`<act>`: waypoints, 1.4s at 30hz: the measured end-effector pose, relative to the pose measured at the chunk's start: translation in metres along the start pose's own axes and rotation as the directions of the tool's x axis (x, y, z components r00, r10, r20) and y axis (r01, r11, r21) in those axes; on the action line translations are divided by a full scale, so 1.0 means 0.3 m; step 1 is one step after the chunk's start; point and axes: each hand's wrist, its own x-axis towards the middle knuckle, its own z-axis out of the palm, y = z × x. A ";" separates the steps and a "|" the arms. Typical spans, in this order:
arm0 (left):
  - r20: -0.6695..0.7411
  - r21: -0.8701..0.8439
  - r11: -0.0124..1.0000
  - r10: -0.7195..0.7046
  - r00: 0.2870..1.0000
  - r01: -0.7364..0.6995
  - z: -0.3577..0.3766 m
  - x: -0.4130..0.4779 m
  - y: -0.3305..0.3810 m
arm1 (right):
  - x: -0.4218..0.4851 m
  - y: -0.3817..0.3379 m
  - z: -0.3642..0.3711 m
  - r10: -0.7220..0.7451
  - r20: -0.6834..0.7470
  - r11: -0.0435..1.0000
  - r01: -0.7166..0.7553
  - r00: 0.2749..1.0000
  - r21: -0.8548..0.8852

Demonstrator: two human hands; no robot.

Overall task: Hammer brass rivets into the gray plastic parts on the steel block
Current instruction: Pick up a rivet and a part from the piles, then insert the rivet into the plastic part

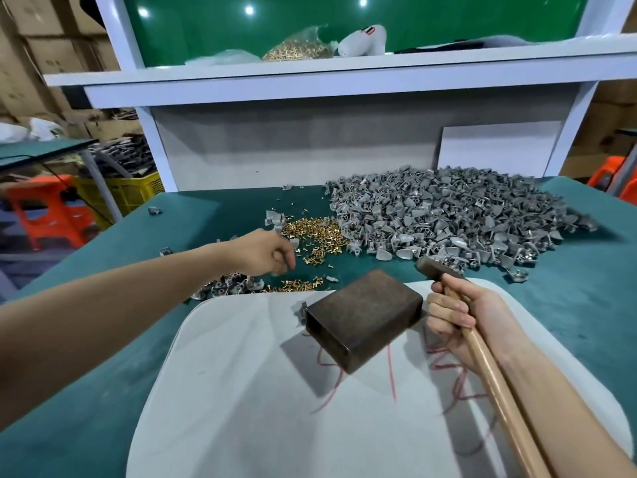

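A dark rusty steel block rests on a white cloth pad in front of me. One gray plastic part leans against the block's left edge. My right hand grips the wooden handle of a hammer, whose head hovers just right of the block. My left hand reaches out over the loose brass rivets, fingers curled down and pinched on something small and gray. A large heap of gray plastic parts lies behind on the right.
The green table carries a small pile of gray pieces and rivets at the pad's far left corner. A white shelf frame rises behind, holding a bag of rivets. Orange stools and a yellow crate stand at left.
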 end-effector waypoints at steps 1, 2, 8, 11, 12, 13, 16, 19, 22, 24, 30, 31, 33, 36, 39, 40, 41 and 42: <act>-0.050 -0.047 0.999 -0.015 0.999 0.012 0.005 0.013 0.012 | 0.000 0.000 0.003 0.002 -0.006 1.000 -0.002 1.000 -0.007; -0.097 -0.097 0.995 -0.025 0.995 0.015 0.013 0.031 0.032 | -0.002 -0.001 0.006 0.003 -0.011 1.000 -0.003 1.000 -0.007; -0.191 0.025 0.989 0.147 0.971 -0.144 0.068 0.146 0.168 | -0.009 -0.001 0.035 -0.050 -0.177 0.994 0.033 0.983 -0.099; -0.118 0.173 0.973 0.174 0.978 -0.152 0.094 0.161 0.187 | -0.005 0.004 0.045 -0.109 -0.303 0.975 0.042 0.947 -0.218; -0.114 0.205 0.968 0.171 0.979 -0.145 0.098 0.161 0.188 | -0.005 0.007 0.046 -0.131 -0.337 0.959 0.034 0.932 -0.281; -0.116 0.229 0.963 0.170 0.979 -0.140 0.101 0.160 0.188 | -0.005 0.008 0.044 -0.176 -0.368 0.929 0.030 0.913 -0.369; -0.104 0.264 0.955 0.165 0.981 -0.132 0.100 0.153 0.186 | -0.002 0.021 0.045 -0.412 -0.411 0.706 0.000 0.813 -0.709; -0.155 0.211 0.973 0.126 0.980 -0.092 0.100 0.141 0.195 | -0.007 0.038 0.049 -0.652 -0.336 0.265 -0.211 0.679 -0.941; -0.400 -0.125 0.987 0.041 0.916 -0.099 0.096 0.084 0.251 | -0.031 0.034 0.039 -0.783 -0.184 -0.150 -0.468 0.594 -0.871; -0.499 -0.362 0.915 -0.029 0.866 -0.178 0.117 0.011 0.312 | -0.046 0.022 0.041 -0.799 -0.172 -0.160 -0.479 0.576 -0.863; -0.613 -0.544 0.759 -0.068 0.787 -0.358 0.255 -0.200 0.411 | -0.065 0.082 0.154 -0.709 0.275 -0.084 0.308 0.650 -0.948; -0.632 -0.557 0.741 -0.085 0.770 -0.376 0.265 -0.216 0.417 | -0.068 0.108 0.173 -0.647 0.334 -0.070 0.382 0.686 -0.921; -0.628 -0.657 0.635 -0.162 0.761 -0.407 0.287 -0.238 0.426 | -0.065 0.152 0.193 -0.572 0.413 -0.103 0.437 0.709 -0.893; -0.596 -0.764 0.465 -0.239 0.767 -0.448 0.310 -0.263 0.437 | -0.061 0.174 0.196 -0.570 0.457 -0.123 0.479 0.683 -0.869; -0.596 -0.768 0.450 -0.241 0.766 -0.456 0.310 -0.266 0.436 | -0.061 0.174 0.193 -0.571 0.453 -0.097 0.491 0.685 -0.866; -0.591 -0.776 0.432 -0.244 0.769 -0.459 0.309 -0.265 0.435 | -0.061 0.176 0.195 -0.568 0.446 -0.086 0.489 0.692 -0.868; -0.585 -0.784 0.414 -0.244 0.774 -0.462 0.308 -0.264 0.436 | -0.062 0.176 0.195 -0.566 0.441 -0.076 0.488 0.697 -0.869; -0.579 -0.791 0.400 -0.243 0.778 -0.463 0.308 -0.264 0.437 | -0.064 0.175 0.197 -0.563 0.439 -0.074 0.486 0.700 -0.871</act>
